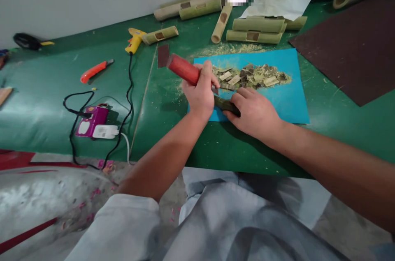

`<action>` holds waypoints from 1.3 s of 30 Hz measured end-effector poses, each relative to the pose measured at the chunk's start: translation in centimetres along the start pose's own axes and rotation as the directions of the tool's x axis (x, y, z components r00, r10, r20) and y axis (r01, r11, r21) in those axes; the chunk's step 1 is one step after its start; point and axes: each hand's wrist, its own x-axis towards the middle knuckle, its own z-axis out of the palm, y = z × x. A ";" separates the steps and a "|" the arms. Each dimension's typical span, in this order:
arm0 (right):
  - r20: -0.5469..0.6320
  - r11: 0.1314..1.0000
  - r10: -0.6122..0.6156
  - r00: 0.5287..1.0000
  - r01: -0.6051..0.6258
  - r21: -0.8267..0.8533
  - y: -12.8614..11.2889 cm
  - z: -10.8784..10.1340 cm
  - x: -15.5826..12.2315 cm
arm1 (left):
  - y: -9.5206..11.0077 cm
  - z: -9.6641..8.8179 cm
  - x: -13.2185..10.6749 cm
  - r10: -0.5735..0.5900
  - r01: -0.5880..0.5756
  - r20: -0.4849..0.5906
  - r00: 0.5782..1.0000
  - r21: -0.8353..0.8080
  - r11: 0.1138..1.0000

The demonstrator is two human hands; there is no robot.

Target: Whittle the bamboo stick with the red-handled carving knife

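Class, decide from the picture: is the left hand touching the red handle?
Touching: the head view shows the left hand wrapped around the red handle.

The left hand (pixel 200 93) grips a red-handled tool (pixel 184 69); the right hand (pixel 258 111) holds a bamboo piece (pixel 224 103) over a blue sheet (pixel 288 107).

In front of me there is a green table (pixel 160 109). On it lie a blue sheet (pixel 290 105), a dark brown sheet (pixel 352 51) and several bamboo tubes (pixel 257 26). To my left lie a yellow glue gun (pixel 135 41), an orange cutter (pixel 96 72) and a purple box (pixel 95 118).
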 end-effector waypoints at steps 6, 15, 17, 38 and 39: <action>0.007 1.000 -0.020 1.000 0.020 -0.002 0.0 -0.1 -0.1 | -0.3 -0.1 -0.2 -0.040 0.038 0.043 0.998 0.041 0.998; 0.021 1.000 0.005 1.000 -0.005 -0.022 -0.1 0.0 0.0 | 0.3 0.2 -0.8 0.034 -0.038 0.074 0.997 0.057 0.998; 0.008 1.000 0.000 1.000 0.000 -0.021 -0.1 0.0 0.0 | 0.3 0.4 -0.8 0.041 -0.043 0.037 0.998 0.072 0.996; 0.032 1.000 0.023 0.999 -0.023 -0.003 -0.4 -0.3 0.1 | 0.2 0.2 -0.2 0.019 -0.019 -0.048 0.999 -0.005 1.000; 0.039 1.000 0.025 0.999 -0.024 -0.006 -0.4 -0.3 0.1 | 0.2 0.3 -0.2 0.018 -0.018 -0.045 0.999 -0.001 1.000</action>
